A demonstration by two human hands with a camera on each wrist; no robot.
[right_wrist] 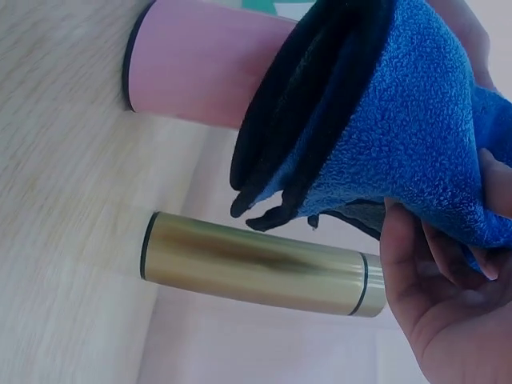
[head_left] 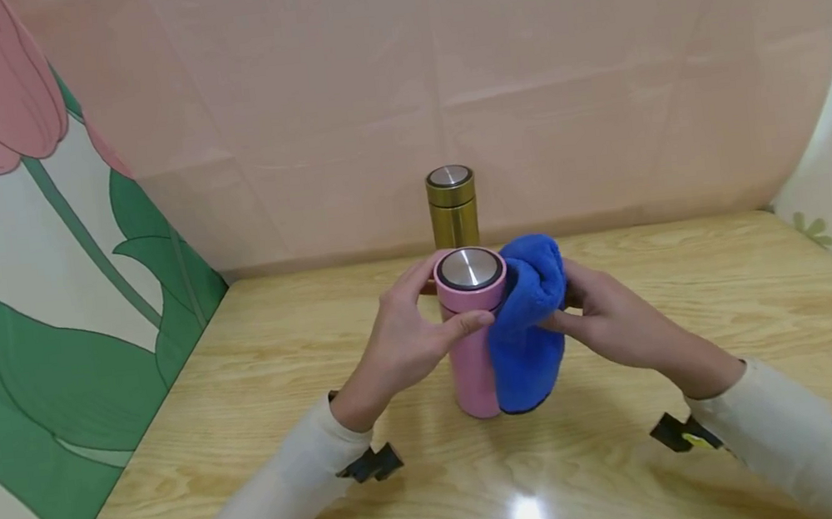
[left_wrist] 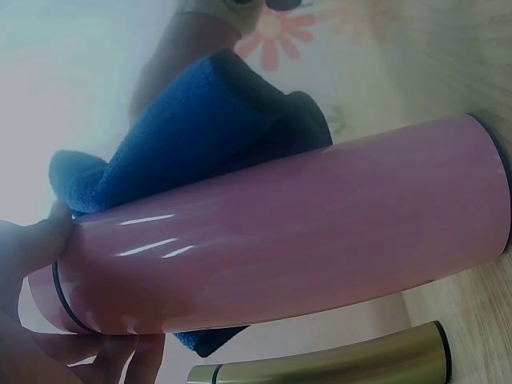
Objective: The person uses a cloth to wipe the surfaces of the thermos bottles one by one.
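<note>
A pink thermos flask [head_left: 474, 371] with a silver-topped lid stands upright in the middle of the head view. My left hand [head_left: 412, 335] grips it near the top, thumb across the front and fingers round the far side. Pressed against the flask's right side is a folded blue cloth [head_left: 529, 357] with a dark edge. My right hand [head_left: 605, 316] holds this cloth, thumb in front and fingers behind. In the right wrist view the cloth [right_wrist: 400, 120] hides the flask's upper part. The left wrist view shows the pink body [left_wrist: 304, 232] glossy, with light streaks.
Behind the pink flask a gold thermos flask [head_left: 454, 214] stands upright, its lower part hidden in the head view. Both stand on a wood-grain table [head_left: 306, 370]. A pinkish backdrop [head_left: 297, 120] rises at the table's far edge, and a tulip-patterned panel [head_left: 54, 328] borders the left side.
</note>
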